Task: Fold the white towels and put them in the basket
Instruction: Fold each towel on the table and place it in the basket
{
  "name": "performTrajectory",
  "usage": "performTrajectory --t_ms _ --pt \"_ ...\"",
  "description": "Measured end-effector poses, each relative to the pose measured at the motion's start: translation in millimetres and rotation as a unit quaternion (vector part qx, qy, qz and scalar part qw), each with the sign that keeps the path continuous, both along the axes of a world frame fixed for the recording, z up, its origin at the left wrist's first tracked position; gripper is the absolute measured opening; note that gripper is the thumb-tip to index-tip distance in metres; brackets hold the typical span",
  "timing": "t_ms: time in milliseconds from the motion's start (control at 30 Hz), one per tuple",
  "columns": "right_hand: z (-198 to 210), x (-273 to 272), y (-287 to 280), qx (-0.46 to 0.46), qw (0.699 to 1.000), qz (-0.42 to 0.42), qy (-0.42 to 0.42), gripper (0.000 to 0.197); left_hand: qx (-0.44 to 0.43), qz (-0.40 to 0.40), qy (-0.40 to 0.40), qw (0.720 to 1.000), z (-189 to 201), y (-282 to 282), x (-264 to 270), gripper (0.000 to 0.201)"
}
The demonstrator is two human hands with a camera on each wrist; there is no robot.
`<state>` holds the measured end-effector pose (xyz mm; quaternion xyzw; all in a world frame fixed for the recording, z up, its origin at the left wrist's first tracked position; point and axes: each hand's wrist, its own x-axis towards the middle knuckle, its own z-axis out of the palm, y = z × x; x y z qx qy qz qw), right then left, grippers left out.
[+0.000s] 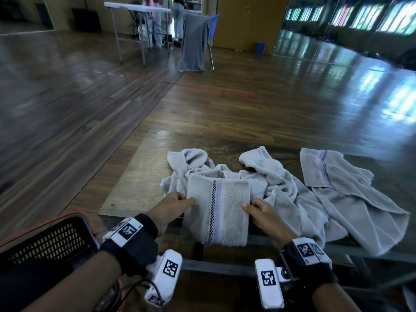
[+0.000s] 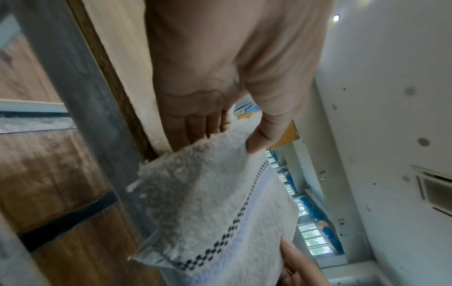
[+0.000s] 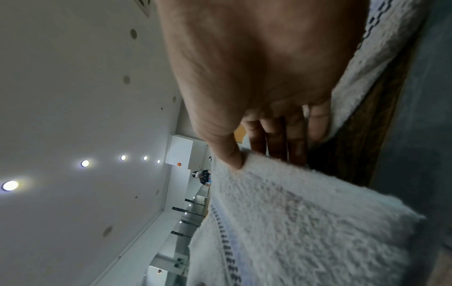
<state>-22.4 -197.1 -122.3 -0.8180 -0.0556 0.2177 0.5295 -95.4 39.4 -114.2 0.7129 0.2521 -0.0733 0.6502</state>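
A folded white towel [image 1: 221,210] with a checkered blue stripe hangs over the near edge of the wooden table [image 1: 139,176]. My left hand [image 1: 177,204] pinches its left edge, thumb on top and fingers beneath. On the other side my right hand [image 1: 258,210] pinches the right edge the same way. In the left wrist view the thumb [image 2: 259,143] presses the towel [image 2: 215,203]. The right wrist view shows the thumb [image 3: 232,156] on the towel [image 3: 293,222]. A black mesh basket [image 1: 49,239] with an orange rim stands low at my left.
A heap of crumpled white towels [image 1: 265,176] lies behind the folded one, and another loose towel [image 1: 351,192] spreads to the right. Far back stand a white folding table [image 1: 137,10], a chair draped with grey cloth [image 1: 194,41] and people's legs.
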Motion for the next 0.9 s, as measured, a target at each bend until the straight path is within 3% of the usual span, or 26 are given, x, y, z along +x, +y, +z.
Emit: performTrajectory --t_ms 300,600,900 --pt "62 -72 -28 0.164 0.983 0.051 0.066 0.029 -0.098 -0.019 -0.048 0.994 53 -8 -70 0.023" --pt "164 -105 -18 0.203 0.973 0.101 -0.047 0.026 -0.107 0.018 -0.183 0.977 155 -10 -125 0.026" --pt "235 -117 70 0.234 0.937 0.235 -0.111 0.020 -0.053 0.136 -0.290 0.946 226 34 -203 0.026"
